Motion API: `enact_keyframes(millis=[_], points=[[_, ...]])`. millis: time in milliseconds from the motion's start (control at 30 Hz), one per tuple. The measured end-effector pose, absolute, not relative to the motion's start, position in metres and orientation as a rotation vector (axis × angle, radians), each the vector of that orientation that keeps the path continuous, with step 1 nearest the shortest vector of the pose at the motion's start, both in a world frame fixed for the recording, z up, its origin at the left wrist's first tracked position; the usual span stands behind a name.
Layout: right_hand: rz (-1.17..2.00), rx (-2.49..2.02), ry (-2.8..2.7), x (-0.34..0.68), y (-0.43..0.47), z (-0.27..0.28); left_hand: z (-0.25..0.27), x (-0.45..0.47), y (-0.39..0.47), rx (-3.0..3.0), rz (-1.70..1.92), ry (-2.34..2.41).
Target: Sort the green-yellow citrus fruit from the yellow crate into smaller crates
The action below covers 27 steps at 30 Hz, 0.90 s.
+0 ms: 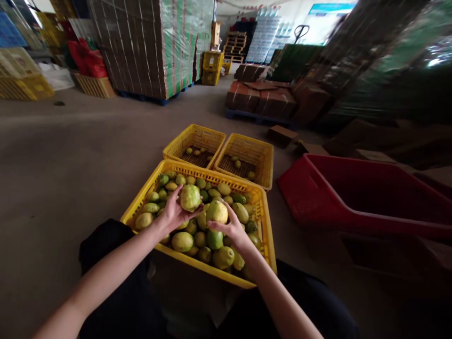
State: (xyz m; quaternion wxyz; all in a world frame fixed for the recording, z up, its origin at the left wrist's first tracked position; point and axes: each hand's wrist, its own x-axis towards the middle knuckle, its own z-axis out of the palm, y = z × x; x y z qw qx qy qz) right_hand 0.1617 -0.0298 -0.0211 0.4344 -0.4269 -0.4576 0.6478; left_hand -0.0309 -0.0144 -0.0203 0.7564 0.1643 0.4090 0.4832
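My left hand (175,210) cradles a large green-yellow lemon (190,197), palm up with the fingers curled beneath it. In my right hand (231,223) is a second, yellower lemon (217,212), gripped between thumb and fingers. Both hands are held over a yellow plastic crate (264,221) full of loose lemons (182,242), green to yellow and of mixed sizes. The two held fruits are close together but apart. My forearms and hands hide part of the crate's contents.
Beyond the full crate stand two more yellow crates, the left one (172,146) and the right one (267,162), with a few lemons in each. A red tub (300,188) is to the right. Flattened cartons (261,100) lie on a pallet; wrapped stacks (130,47) rise behind.
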Motion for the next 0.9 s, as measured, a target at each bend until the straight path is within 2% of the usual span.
enact_keyframes(millis=[200,367,633,900], points=[[1.388,-1.110,-1.326,0.172,-0.030,-0.016,-0.009,-0.025,-0.016,0.600,1.239,1.149],[1.161,-0.985,-1.465,0.167,-0.040,-0.018,-0.010,-0.020,-0.032,1.046,1.412,1.235],[0.795,-0.834,-1.799,0.162,-0.050,-0.040,-0.025,-0.019,-0.054,1.562,1.488,0.983],[0.679,-0.769,-1.867,0.160,-0.051,-0.039,-0.020,-0.019,-0.052,1.542,1.554,0.849]])
